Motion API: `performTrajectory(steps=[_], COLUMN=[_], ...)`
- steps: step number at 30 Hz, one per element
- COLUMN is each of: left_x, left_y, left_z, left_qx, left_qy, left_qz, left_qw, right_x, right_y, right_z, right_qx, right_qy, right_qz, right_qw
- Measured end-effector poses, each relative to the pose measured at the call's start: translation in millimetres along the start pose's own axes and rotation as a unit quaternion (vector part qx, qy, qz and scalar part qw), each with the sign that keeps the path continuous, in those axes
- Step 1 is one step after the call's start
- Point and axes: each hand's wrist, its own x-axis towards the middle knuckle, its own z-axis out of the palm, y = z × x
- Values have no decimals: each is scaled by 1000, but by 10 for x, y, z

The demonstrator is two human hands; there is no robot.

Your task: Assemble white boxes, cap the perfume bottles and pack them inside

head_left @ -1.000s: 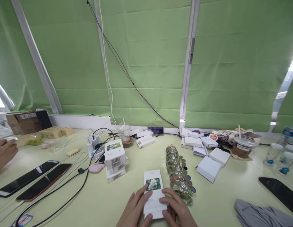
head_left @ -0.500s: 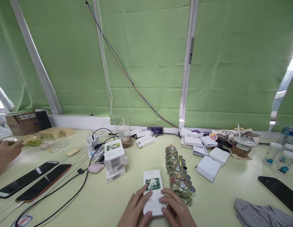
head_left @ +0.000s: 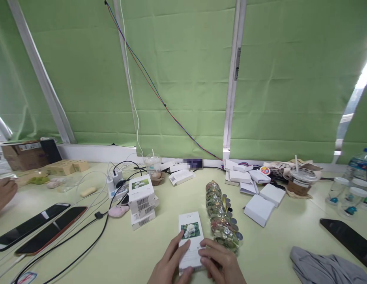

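Note:
A white cardboard box (head_left: 191, 252) with a white-flower picture lies near the table's front edge, its long side pointing away from me. My left hand (head_left: 171, 261) grips its left side, fingers on the top face and thumb at the near end. Along the right edge my right hand (head_left: 221, 259) is curled, fingertips against the box. Just beyond that hand stretches a row of shiny round glass-like lidded pieces (head_left: 216, 209), flanked by several small dark discs (head_left: 234, 221). A stack of similar white boxes (head_left: 142, 197) stands to the left, the top one showing a flower picture.
Plain white boxes (head_left: 259, 210) lie scattered at the right. Two phones (head_left: 50, 230) and black cables (head_left: 94, 244) spread over the left. Iced drinks (head_left: 302, 181), clear jars (head_left: 353, 201), a dark phone (head_left: 346, 238) and grey cloth (head_left: 325, 266) sit rightward. Another person's hand (head_left: 2, 193) shows far left.
My right fingers have curled in more along the box's right edge, while my left hand keeps its hold. The other person's hand has drawn back leftward. The view has shifted slightly.

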Motion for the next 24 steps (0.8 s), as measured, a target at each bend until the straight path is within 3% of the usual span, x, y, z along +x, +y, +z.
performTrajectory(steps=[6, 16, 24], left_x=[6, -9, -22], left_y=[36, -43, -18], left_z=[-27, 1, -34], left_qx=[-2, -48, -67], left_qy=[2, 0, 2], left_qz=[-7, -12, 1], left_qw=[1000, 999, 998], right_x=[15, 41, -47], right_y=[-25, -35, 126], right_z=[-10, 6, 2], right_qx=[18, -51, -61], right_qy=[-16, 22, -4], right_qz=[16, -60, -76], right_qw=[1000, 997, 995])
